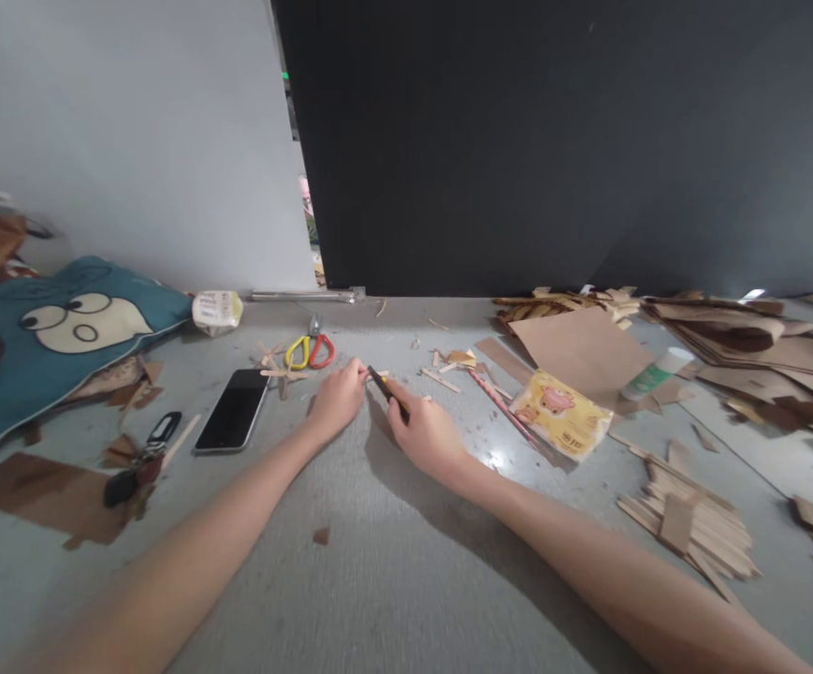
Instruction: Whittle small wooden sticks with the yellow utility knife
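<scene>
My right hand (428,432) is closed around a black and yellow utility knife (390,394), which points away and to the left. Its tip end lies close to the fingers of my left hand (340,401). Those fingers are pinched together on a thin wooden craft stick (376,374), mostly hidden by the hand and the knife. Just left of my left hand, several craft sticks lie crossed (283,374). Scissors with yellow and red handles (310,351) rest behind it. Short pieces of cut stick (441,379) are scattered beyond my right hand.
A phone (233,412), keys (132,473) and a blue cartoon cushion (76,346) lie on the left. Rightward are a yellow tissue pack (561,414), a glue stick (657,373), brown cardboard (581,346) and a stack of craft sticks (690,515). A dark panel (560,140) stands behind.
</scene>
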`<state>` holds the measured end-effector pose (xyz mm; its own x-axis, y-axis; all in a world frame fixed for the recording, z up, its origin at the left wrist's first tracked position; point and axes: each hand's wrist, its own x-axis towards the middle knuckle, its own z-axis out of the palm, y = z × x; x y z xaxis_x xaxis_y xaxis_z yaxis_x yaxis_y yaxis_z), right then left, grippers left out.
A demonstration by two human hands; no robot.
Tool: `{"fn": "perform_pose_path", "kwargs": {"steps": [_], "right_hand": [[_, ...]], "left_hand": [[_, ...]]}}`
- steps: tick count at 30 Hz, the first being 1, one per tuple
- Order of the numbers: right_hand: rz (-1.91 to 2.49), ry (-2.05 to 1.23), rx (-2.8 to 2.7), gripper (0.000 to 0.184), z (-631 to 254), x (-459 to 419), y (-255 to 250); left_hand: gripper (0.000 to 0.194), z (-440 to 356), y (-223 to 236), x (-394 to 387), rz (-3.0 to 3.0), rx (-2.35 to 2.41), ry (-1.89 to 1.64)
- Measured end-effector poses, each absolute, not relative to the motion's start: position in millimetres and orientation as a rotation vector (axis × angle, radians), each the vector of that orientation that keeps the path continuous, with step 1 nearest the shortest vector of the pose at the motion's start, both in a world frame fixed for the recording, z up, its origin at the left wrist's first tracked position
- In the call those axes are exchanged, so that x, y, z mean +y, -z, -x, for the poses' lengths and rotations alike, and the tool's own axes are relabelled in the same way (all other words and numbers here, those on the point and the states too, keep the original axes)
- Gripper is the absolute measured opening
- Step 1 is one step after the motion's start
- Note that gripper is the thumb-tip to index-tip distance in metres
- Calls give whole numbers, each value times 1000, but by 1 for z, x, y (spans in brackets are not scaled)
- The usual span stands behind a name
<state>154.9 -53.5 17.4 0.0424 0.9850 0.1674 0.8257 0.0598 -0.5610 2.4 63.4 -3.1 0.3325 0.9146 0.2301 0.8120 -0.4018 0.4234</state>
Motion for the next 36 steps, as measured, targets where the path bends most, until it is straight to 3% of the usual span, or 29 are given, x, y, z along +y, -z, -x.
{"fn": "perform_pose_path", "kwargs": {"steps": [13, 36], "right_hand": [[1753, -461, -1815, 48, -159, -44, -18], [1892, -277, -1947, 50, -158, -53, -18]], "left_hand": [[16, 1, 12, 69, -2397, 1437, -717], [18, -5, 3, 69, -2331, 1570, -654]]}}
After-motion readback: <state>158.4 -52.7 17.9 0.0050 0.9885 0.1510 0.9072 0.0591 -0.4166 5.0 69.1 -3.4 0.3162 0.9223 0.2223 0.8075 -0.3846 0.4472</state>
